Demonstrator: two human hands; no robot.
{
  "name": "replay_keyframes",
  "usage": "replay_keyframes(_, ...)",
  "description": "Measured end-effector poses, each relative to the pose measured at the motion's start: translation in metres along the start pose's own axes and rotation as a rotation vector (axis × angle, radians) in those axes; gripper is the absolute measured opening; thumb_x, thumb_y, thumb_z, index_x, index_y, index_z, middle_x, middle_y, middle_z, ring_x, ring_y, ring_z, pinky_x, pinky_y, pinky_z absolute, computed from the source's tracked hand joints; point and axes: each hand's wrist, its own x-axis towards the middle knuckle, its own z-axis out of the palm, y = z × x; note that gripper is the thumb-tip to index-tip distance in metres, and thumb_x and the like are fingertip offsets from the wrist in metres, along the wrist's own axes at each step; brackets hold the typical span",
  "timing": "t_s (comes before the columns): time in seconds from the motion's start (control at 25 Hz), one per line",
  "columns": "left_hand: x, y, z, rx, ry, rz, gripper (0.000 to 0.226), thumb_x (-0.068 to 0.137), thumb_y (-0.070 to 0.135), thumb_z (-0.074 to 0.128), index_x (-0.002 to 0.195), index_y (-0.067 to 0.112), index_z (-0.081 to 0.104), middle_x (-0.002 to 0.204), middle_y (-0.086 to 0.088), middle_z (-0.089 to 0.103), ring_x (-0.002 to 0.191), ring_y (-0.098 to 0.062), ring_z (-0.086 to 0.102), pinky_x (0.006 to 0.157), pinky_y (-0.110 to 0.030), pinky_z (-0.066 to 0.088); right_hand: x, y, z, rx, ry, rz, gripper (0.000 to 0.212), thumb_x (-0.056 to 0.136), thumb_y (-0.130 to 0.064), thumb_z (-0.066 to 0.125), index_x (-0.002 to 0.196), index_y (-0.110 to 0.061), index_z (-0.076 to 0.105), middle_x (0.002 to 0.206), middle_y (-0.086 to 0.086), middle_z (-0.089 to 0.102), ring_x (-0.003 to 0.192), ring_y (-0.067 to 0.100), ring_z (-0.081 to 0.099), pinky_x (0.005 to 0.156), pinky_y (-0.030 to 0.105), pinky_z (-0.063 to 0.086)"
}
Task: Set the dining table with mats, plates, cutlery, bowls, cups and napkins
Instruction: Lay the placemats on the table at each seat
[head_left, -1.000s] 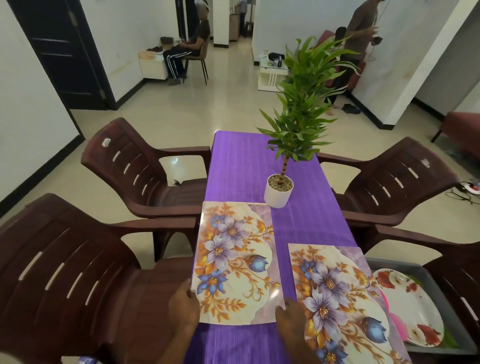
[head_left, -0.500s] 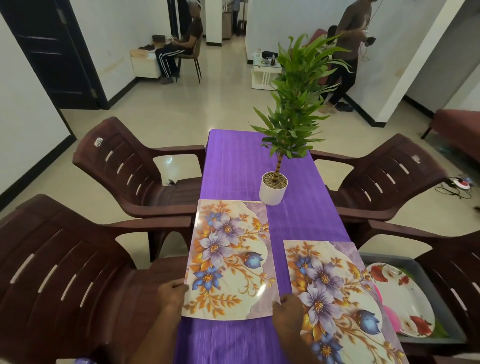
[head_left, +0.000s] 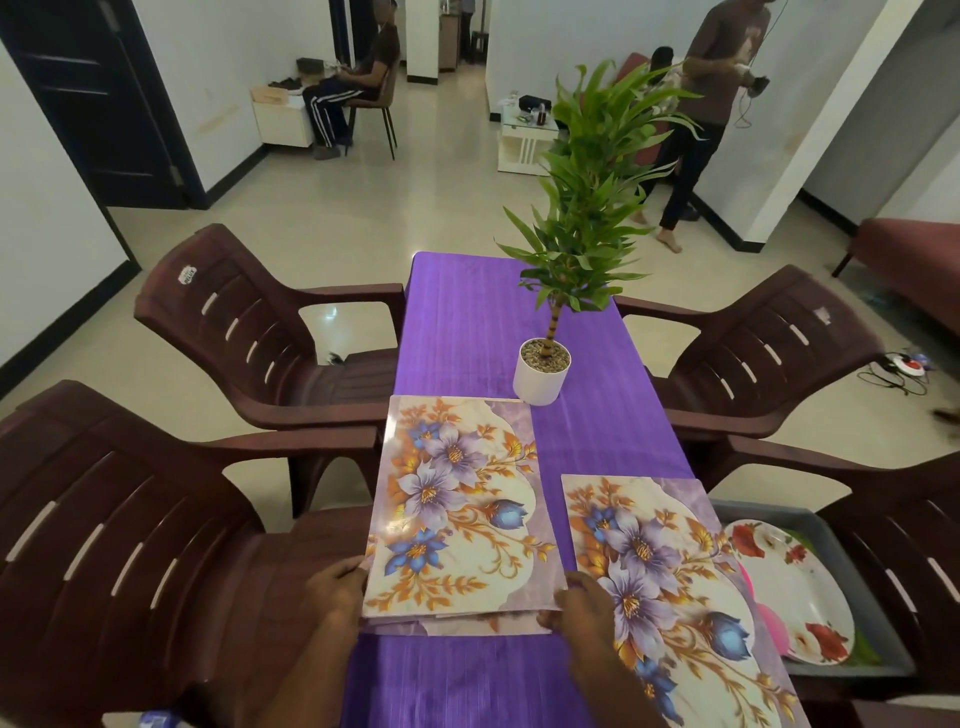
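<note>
Left hand (head_left: 337, 587) and right hand (head_left: 582, 597) pinching near corners of thin, glossy floral plastic mats (head_left: 457, 509), seemingly stacked, on purple-clothed desk (head_left: 467, 322). Probably light, flexible, slippery; best held by edges.

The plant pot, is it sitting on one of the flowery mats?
No, the pot stands on the purple cloth, just beyond the left mat's far corner.

Potted plant (head_left: 542, 371) stood on the desk (head_left: 457, 322), one mat (head_left: 457, 509) laid just in front of the plant, a second mat (head_left: 670, 587) nearer and to the right, tray (head_left: 883, 623) with plates (head_left: 789, 587) set right of the second mat, chairs (head_left: 249, 332) placed either side.
</note>
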Motion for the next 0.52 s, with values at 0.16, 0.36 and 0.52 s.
replay_keyframes(0.16,-0.011,0.008,-0.001,0.139,0.022,0.136,0.015,0.086,0.0,0.075,0.101,-0.002,0.078,0.1,-0.016,0.076,0.085,-0.03,0.068,0.082,-0.036,0.053,0.003,-0.003,-0.023,0.117,-0.018,-0.002,0.032,0.092,0.015,0.047,0.108,-0.003,0.068,0.099,0.016,0.069,0.076,0.033,0.067,0.055,0.036,0.058)
replay_keyframes(0.36,-0.024,0.014,0.0,0.392,0.049,0.313,0.023,0.092,0.009,0.072,0.115,0.006,0.077,0.109,-0.016,0.076,0.099,-0.035,0.07,0.079,-0.034,0.051,-0.002,0.005,-0.046,0.177,-0.005,0.038,0.032,0.094,0.014,0.051,0.116,-0.003,0.066,0.111,0.019,0.069,0.083,0.041,0.069,0.058,0.037,0.059)
replay_keyframes(0.52,-0.026,0.014,0.0,0.495,0.04,0.383,0.028,0.096,0.011,0.066,0.123,0.008,0.073,0.115,-0.015,0.074,0.103,-0.034,0.069,0.082,-0.039,0.055,-0.012,0.013,-0.053,0.254,0.021,0.099,0.032,0.094,0.013,0.052,0.119,-0.003,0.064,0.112,0.018,0.067,0.077,0.039,0.065,0.051,0.032,0.056)
